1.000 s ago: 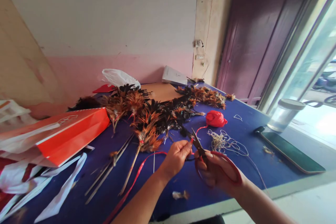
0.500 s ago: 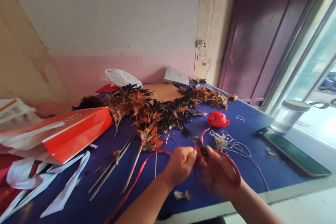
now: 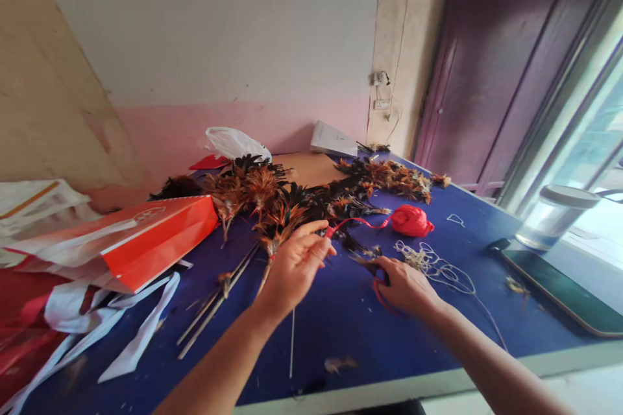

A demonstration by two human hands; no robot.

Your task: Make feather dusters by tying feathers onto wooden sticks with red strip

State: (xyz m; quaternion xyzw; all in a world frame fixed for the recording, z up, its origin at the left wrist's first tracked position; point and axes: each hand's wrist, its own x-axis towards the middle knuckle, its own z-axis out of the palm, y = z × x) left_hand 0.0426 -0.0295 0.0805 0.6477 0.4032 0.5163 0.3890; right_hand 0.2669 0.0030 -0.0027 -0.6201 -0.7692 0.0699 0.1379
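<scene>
My left hand (image 3: pixel 296 264) is raised over the middle of the table, its fingers pinching a red plastic ribbon (image 3: pixel 360 220). That ribbon runs rightward to a red ball of ribbon (image 3: pixel 411 220) on the table. My right hand (image 3: pixel 411 286) holds a pair of scissors (image 3: pixel 366 263), low over the tabletop, blades pointing left and a red handle loop below the fingers. Just behind my left hand lies a feather bundle on a stick (image 3: pixel 278 224), partly covered by the hand.
The blue table (image 3: pixel 341 337) bears heaped brown and black feathers (image 3: pixel 389 176), thin sticks (image 3: pixel 219 301) and tangled pale string (image 3: pixel 428 262). An orange paper bag (image 3: pixel 160 243) lies left. At right are a clear lidded cup (image 3: pixel 555 217) and a dark green flat board (image 3: pixel 564 288).
My hands have moved apart: the left up and leftward with the ribbon, the right slightly rightward with the scissors. The ribbon length that trailed down at left no longer shows.
</scene>
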